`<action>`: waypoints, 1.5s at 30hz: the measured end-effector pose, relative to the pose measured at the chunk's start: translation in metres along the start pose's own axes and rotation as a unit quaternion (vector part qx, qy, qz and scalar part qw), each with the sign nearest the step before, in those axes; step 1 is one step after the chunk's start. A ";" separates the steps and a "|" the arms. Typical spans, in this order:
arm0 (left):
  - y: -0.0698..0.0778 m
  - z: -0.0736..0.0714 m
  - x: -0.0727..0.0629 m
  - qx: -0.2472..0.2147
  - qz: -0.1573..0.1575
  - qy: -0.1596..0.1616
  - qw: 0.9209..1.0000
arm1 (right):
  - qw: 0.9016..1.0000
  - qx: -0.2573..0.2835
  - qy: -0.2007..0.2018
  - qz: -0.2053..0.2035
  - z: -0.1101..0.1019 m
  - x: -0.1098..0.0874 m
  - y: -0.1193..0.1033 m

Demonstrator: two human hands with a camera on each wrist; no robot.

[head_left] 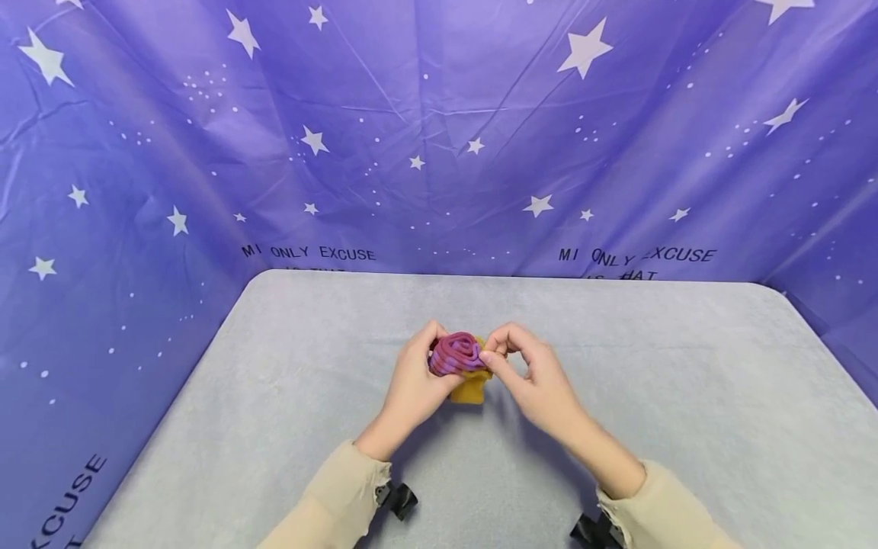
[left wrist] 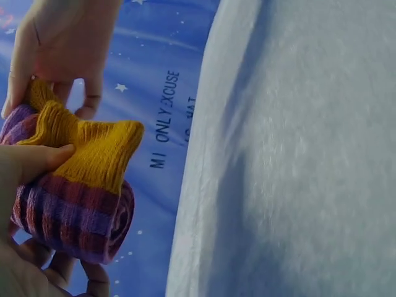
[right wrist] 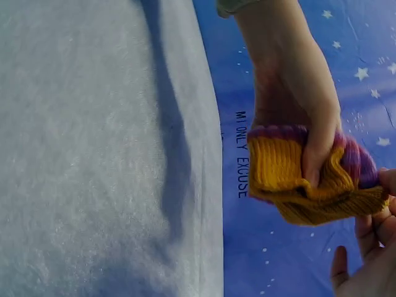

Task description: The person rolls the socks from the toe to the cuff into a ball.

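A rolled-up pair of knitted socks [head_left: 456, 355], striped purple and maroon, is held above the table in the head view. Its mustard ribbed cuff [left wrist: 99, 145] sticks out of the roll. My left hand [head_left: 415, 380] grips the roll, its thumb pressing on the cuff and its fingers around the striped side. From the right, my right hand [head_left: 542, 377] pinches the cuff's edge with thumb and finger. The right wrist view shows the cuff opening [right wrist: 278, 164] spread, with the left thumb inside its folds.
Under both hands lies a table with a pale grey cloth [head_left: 302, 427]. A purple-blue curtain [head_left: 425, 137] with white stars and printed words hangs behind it and at the sides. Black wrist mounts [head_left: 398, 500] sit near the beige sleeves.
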State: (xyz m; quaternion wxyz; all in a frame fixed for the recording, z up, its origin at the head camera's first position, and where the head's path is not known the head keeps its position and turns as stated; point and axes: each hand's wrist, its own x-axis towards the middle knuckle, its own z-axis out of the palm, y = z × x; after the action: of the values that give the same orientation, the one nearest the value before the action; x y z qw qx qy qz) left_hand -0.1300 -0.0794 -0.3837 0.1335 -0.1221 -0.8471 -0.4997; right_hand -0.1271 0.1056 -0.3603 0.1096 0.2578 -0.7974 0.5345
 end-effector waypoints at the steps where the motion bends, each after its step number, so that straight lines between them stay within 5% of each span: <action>1: 0.000 0.001 0.001 -0.008 -0.009 -0.002 1.000 | 1.000 -0.020 0.006 -0.016 0.002 -0.001 0.000; 5: 0.000 0.004 0.004 -0.017 -0.028 -0.005 0.999 | 0.996 -0.073 0.028 -0.045 0.009 -0.004 -0.001; 13: 0.000 0.004 0.001 0.059 0.006 0.012 0.998 | 0.994 -0.103 0.030 0.017 0.010 -0.002 -0.001; 16: 0.003 0.003 0.002 0.085 0.014 0.015 0.996 | 0.988 -0.147 0.053 -0.015 0.012 0.000 0.000; 21: 0.006 0.003 0.007 0.046 -0.025 0.015 0.999 | 0.964 -0.227 0.094 -0.105 0.016 0.000 0.003; 27: 0.004 0.004 0.010 0.000 -0.073 0.031 0.997 | 0.950 -0.253 0.079 -0.163 0.017 -0.007 0.007; 33: 0.005 0.002 0.008 -0.048 -0.133 0.029 0.990 | 0.953 -0.242 0.058 -0.175 0.018 -0.009 0.008; 45: 0.009 -0.001 0.008 -0.172 -0.183 -0.059 0.966 | 0.975 -0.190 0.010 -0.117 0.017 -0.015 0.007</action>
State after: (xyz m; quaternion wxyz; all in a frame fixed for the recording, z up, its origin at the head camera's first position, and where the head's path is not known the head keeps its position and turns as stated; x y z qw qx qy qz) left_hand -0.1344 -0.0752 -0.3731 -0.0333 -0.0153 -0.7626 -0.6458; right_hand -0.1168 0.0966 -0.3798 0.2266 0.3182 -0.8475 0.3594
